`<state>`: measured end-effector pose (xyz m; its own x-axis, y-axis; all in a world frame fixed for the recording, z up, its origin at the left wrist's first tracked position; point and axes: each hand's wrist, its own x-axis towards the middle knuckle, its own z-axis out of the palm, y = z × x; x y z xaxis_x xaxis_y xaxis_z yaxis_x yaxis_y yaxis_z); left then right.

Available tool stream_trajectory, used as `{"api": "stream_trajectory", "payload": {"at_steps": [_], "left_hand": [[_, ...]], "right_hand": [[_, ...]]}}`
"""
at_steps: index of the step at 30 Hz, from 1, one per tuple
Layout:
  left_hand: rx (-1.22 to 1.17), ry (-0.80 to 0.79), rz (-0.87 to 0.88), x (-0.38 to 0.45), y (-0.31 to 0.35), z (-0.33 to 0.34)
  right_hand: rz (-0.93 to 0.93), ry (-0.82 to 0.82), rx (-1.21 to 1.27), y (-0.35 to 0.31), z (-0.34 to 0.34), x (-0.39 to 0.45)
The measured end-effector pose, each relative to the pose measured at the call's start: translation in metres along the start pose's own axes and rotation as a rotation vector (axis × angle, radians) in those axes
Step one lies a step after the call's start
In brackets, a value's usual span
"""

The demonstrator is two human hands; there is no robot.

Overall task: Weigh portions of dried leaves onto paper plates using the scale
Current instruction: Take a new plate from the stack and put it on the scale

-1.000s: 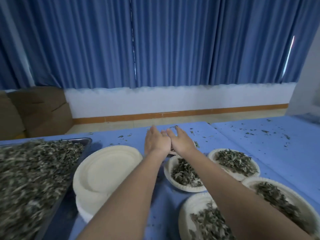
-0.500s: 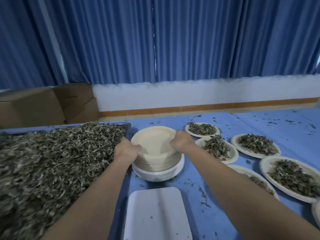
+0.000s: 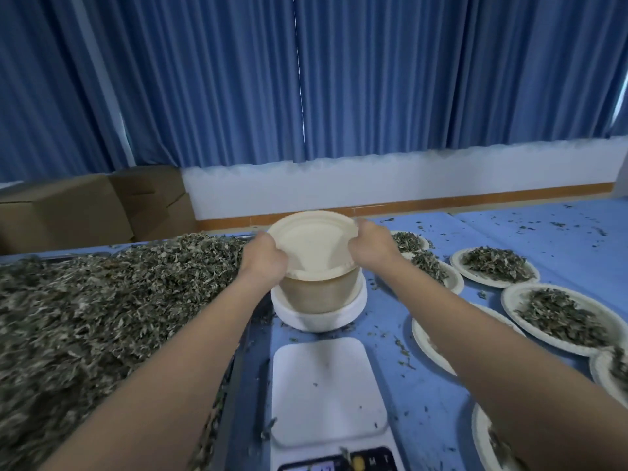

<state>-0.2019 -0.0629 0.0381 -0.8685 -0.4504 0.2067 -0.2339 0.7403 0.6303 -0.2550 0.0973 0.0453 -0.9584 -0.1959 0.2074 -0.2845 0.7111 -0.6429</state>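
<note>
A tall stack of paper plates (image 3: pixel 317 294) stands in the middle of the blue table, behind the white scale (image 3: pixel 328 389). The top paper plate (image 3: pixel 314 244) is tilted up off the stack. My left hand (image 3: pixel 263 258) grips its left rim and my right hand (image 3: pixel 372 244) grips its right rim. The scale's platform is bare apart from a few crumbs; its display shows at the bottom edge. A large heap of dried leaves (image 3: pixel 102 311) fills a metal tray on the left.
Several filled paper plates (image 3: pixel 564 317) lie to the right of my right arm, one partly hidden under it. Leaf crumbs are scattered over the blue tablecloth (image 3: pixel 543 232). Cardboard boxes (image 3: pixel 88 205) stand behind the table at the left, before blue curtains.
My hands left the filled plates at the right and came to the plate stack. Since half a second ago they have lifted and tilted the top plate off the stack.
</note>
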Motion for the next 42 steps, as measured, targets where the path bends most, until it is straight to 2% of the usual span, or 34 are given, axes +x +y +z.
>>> {"api": "stream_trajectory", "payload": {"at_steps": [5,8,10,15,20,24,28,32,37,42], "left_hand": [[-0.178,0.042,0.066,-0.062,-0.019,-0.014],[-0.161,0.076,0.095,-0.1,-0.032,-0.012],[-0.125,0.044,0.094,-0.117,-0.039,-0.006],[-0.014,-0.061,0.0,-0.136,-0.053,0.012],[0.018,-0.113,-0.102,-0.145,-0.057,0.028],[-0.098,-0.086,-0.187,-0.151,-0.061,0.039],[-0.36,0.007,-0.247,-0.154,-0.064,0.042],[-0.571,0.068,-0.224,-0.163,-0.07,0.045],[-0.688,0.072,-0.198,-0.165,-0.071,0.038],[-0.673,0.104,-0.116,-0.173,-0.072,0.038]], "right_hand": [[-0.063,0.009,0.013,0.008,-0.011,-0.066],[-0.111,0.039,-0.018,0.019,-0.005,-0.106],[-0.092,0.016,-0.03,0.027,0.004,-0.123],[0.016,-0.105,-0.048,0.04,0.026,-0.141],[0.091,-0.108,-0.034,0.049,0.039,-0.145],[0.149,-0.088,0.113,0.055,0.047,-0.15],[0.219,-0.029,0.389,0.061,0.055,-0.152],[0.218,0.05,0.629,0.069,0.059,-0.16],[0.151,0.107,0.674,0.071,0.052,-0.167],[0.149,0.11,0.662,0.073,0.047,-0.174]]}}
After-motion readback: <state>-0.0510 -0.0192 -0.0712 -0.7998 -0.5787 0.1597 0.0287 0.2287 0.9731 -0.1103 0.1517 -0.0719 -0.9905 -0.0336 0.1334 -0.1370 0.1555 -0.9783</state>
